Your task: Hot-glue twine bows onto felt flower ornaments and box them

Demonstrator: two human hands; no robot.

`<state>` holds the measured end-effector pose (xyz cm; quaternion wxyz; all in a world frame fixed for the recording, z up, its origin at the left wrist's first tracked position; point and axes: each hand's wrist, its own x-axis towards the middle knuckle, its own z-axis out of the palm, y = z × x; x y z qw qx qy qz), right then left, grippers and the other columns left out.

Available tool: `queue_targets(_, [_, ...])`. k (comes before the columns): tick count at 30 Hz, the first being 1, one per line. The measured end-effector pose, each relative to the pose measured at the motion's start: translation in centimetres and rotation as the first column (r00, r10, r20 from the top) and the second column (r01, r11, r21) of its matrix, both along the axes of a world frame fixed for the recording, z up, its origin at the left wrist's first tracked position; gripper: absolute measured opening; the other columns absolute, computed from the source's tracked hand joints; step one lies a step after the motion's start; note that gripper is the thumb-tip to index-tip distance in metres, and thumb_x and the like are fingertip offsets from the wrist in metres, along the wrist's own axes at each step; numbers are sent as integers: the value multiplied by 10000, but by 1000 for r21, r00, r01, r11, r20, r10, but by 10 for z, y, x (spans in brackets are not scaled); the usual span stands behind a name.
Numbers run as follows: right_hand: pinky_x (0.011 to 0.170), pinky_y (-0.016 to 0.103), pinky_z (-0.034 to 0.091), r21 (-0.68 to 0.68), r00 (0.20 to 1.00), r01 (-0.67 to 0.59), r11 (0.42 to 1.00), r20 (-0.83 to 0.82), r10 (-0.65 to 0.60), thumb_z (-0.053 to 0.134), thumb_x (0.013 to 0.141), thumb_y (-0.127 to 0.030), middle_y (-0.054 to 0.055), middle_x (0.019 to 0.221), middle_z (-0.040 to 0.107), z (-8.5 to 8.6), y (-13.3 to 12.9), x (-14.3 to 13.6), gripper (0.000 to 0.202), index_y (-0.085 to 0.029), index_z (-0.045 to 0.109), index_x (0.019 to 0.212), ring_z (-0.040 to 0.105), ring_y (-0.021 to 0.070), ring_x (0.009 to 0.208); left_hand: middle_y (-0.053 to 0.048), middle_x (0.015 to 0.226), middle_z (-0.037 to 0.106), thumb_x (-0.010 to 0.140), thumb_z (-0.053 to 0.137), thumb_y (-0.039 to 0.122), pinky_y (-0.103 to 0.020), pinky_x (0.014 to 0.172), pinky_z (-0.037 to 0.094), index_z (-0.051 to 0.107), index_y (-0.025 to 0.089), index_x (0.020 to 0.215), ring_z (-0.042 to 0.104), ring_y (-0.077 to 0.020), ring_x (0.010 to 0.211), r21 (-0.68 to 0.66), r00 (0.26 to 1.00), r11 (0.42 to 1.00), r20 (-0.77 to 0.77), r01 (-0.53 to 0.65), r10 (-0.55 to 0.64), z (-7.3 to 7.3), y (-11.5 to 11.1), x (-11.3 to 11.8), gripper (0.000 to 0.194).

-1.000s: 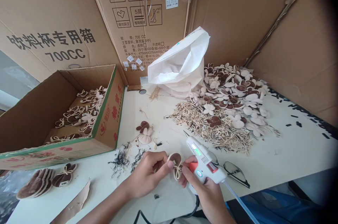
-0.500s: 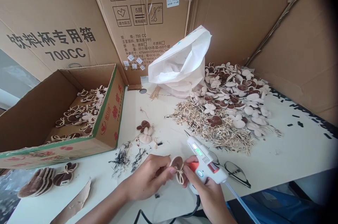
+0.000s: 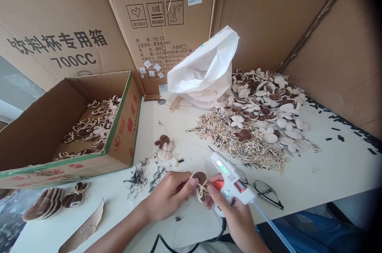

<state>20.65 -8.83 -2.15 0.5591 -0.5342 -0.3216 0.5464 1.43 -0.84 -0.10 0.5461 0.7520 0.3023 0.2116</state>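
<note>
Between my two hands is a small brown and cream fabric piece (image 3: 199, 179) with a beige cord bow on its face. My left hand (image 3: 168, 195) pinches its left edge between thumb and fingers. My right hand (image 3: 234, 217) is wrapped round a white glue gun (image 3: 231, 181) with an orange trigger and a green light, its nozzle pointing up and left. The thumb and fingertips of that hand also touch the bow side of the fabric piece. Some right fingers are hidden behind the glue gun.
A cardboard box (image 3: 121, 125) with bowed pieces stands left. Behind are a white bag (image 3: 205, 70), a pile of fabric pieces (image 3: 270, 98) and a heap of cords (image 3: 247, 149). Glasses (image 3: 268, 193) lie right, black threads (image 3: 139, 177) left. A black cable (image 3: 161, 241) crosses the front edge.
The fabric piece has turned slightly in my fingers, so its brown face and bow show more fully. My left hand has shifted a little up. The glue gun has barely moved.
</note>
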Motion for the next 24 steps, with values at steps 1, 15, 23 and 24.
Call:
queue_targets(1, [670,352,568,-4,1000,1,1000,-1,-1,878,903,-558,17,693,760,1,0,0,365,-238,724,985,684,226,644,-38,813,748,1205,347,473,-247,728,474,684,179,869,575,-138,683,8,1000,1000,-15,-13,13,-1,0,-1,560])
queue_targets(15, [667,377,550,-35,999,-12,999,-34,11,890,883,-578,36,746,787,9,0,-1,398,-231,728,992,664,240,643,-38,851,756,1210,344,445,-247,747,481,687,180,904,611,-141,718,62,999,998,-52,2,1,-3,0,-2,530])
queue_targets(23, [658,363,520,-20,1000,-23,1000,5,23,850,908,-626,24,743,745,3,0,1,407,-244,731,981,669,251,691,-49,942,792,1219,316,413,-261,799,503,710,191,972,669,-163,782,82,995,995,-89,58,-51,4,0,-2,515])
queue_targets(24, [657,363,517,-21,1000,-27,999,8,27,847,909,-634,24,747,743,2,0,1,413,-245,731,986,676,257,702,-50,938,789,1219,312,412,-262,794,500,713,192,977,667,-164,777,88,995,994,-90,62,-54,5,0,-2,518])
